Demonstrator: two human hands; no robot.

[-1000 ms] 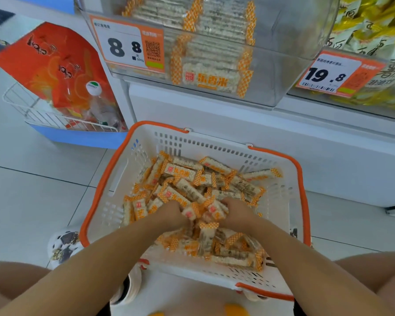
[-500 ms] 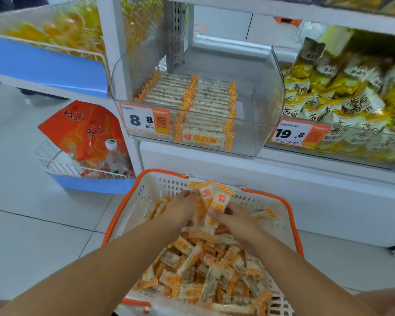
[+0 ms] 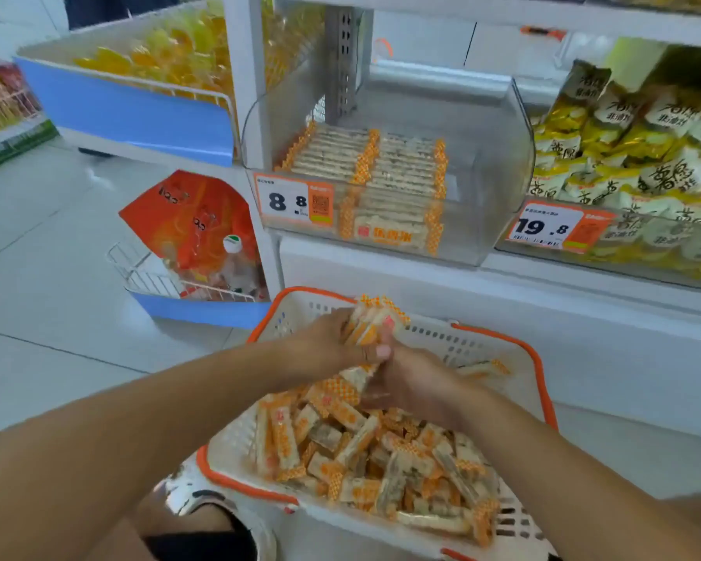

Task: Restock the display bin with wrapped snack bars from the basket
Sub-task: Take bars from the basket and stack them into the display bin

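A white shelf unit (image 3: 502,293) fills the upper part of the view, standing on a pale tiled floor (image 3: 37,277). On its lower shelf sits the clear display bin (image 3: 486,164), roughly a third full, with neat rows of wrapped snack bars (image 3: 365,164) laid flat toward its left and front (the right side of the bin floor is bare). A price tag reading 8.8 (image 3: 294,201) is fixed to the bin's front left corner. To the right, a second bin holds yellow snack bags (image 3: 632,155) behind a 19.8 tag (image 3: 551,227).

Below the shelf, the white basket (image 3: 462,338) with an orange rim rests near the person's knees, its bottom covered with a loose heap of bars (image 3: 365,451) in orange-checked wrappers.

Left of the unit, a blue-fronted wire rack (image 3: 195,305) carries an orange pouch (image 3: 187,220).

Both hands meet above the far end of the basket, well below the bin. The left hand (image 3: 328,342) and right hand (image 3: 405,382) are curled together around one bundle of bars (image 3: 371,325), whose upper ends stick out above the fingers.
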